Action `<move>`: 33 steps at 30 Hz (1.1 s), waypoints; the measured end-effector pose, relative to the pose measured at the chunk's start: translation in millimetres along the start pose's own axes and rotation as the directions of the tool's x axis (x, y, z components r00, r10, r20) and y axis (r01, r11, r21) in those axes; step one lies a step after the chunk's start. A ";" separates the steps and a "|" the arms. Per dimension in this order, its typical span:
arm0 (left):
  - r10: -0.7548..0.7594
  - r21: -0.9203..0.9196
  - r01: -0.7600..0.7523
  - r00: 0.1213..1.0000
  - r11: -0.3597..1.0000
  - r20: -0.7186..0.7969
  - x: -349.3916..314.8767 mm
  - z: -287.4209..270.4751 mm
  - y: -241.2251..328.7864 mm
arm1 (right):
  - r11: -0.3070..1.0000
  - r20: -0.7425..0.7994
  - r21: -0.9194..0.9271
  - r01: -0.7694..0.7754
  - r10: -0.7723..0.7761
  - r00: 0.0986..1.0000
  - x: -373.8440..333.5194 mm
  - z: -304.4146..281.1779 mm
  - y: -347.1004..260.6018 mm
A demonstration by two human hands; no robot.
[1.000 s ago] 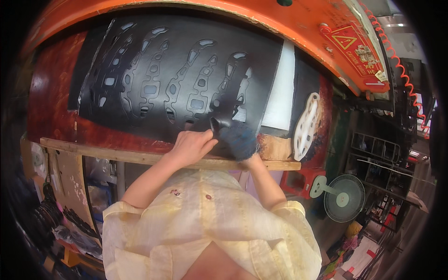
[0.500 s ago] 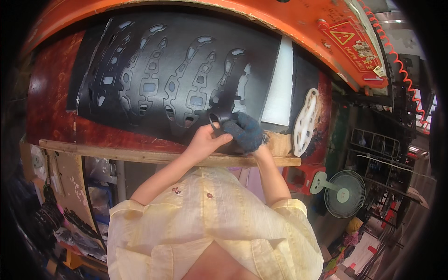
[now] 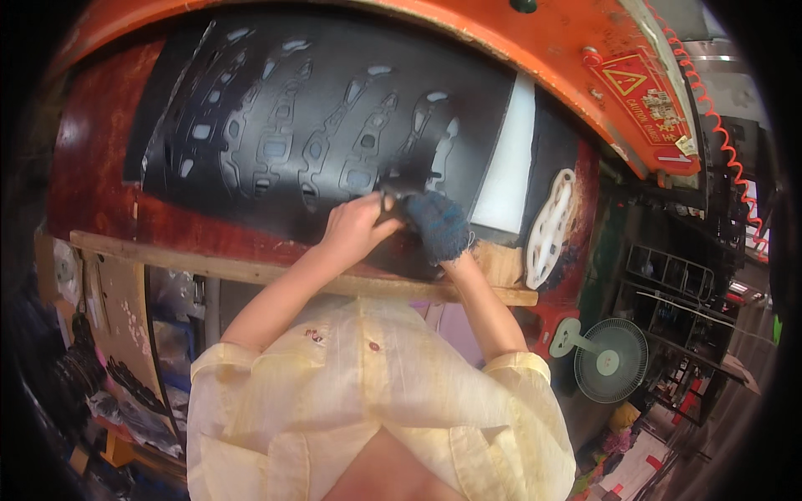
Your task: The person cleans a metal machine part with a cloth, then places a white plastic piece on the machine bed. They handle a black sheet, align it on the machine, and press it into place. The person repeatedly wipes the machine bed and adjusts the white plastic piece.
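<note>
A large black sheet (image 3: 334, 50) with rows of long, curved cut-outs covers most of the red-brown work surface. At its near edge my bare left hand (image 3: 354, 227) is closed, thumb and fingers pinching a black cut strip (image 3: 396, 191). My right hand (image 3: 438, 227), in a dark blue knitted glove, is closed on the same strip beside it. The fingers and motion blur partly hide the strip, and where its far end lies is hard to make out. Both hands are close together above the sheet.
A whitish, elongated frame with holes (image 3: 550, 230) lies right of the sheet, past a white strip (image 3: 505, 171). An orange machine beam (image 3: 576, 79) arches over the far side. A wooden rail (image 3: 200, 264) edges the near side. A fan (image 3: 610, 360) stands lower right.
My left hand has moved slightly up and left, its fingers curling further round the strip. The looped part visible between my hands before is now mostly covered. The view has shifted slightly.
</note>
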State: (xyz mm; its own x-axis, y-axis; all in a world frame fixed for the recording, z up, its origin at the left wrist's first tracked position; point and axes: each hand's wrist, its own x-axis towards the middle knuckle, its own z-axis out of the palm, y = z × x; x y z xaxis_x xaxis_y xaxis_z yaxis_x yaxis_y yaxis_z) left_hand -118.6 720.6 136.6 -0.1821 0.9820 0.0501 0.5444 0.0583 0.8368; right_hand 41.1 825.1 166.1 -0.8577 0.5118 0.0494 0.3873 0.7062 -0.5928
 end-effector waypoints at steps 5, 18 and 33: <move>-0.007 -0.332 0.035 0.996 0.943 0.086 -6.9 -11.8 4.2 | 0.698 0.335 0.532 -0.479 0.346 0.876 0.5 -23.7 -2.8; 0.089 -0.217 -0.067 0.992 0.974 0.093 -11.8 -17.7 4.9 | 0.867 0.119 0.233 -0.440 0.424 0.898 -17.3 -4.0 -40.1; 0.136 -0.041 -0.131 0.979 0.991 0.153 -12.2 -0.4 8.4 | 0.202 0.443 0.609 -0.767 0.715 0.541 -35.4 6.1 -22.6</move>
State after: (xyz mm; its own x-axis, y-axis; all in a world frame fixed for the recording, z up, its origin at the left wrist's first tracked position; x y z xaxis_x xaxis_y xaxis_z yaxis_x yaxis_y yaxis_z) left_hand -112.1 709.1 143.2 0.0210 0.9966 0.0792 0.5296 -0.0783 0.8446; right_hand 60.6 788.0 172.8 -0.3363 0.5652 -0.7533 0.5298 -0.5478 -0.6475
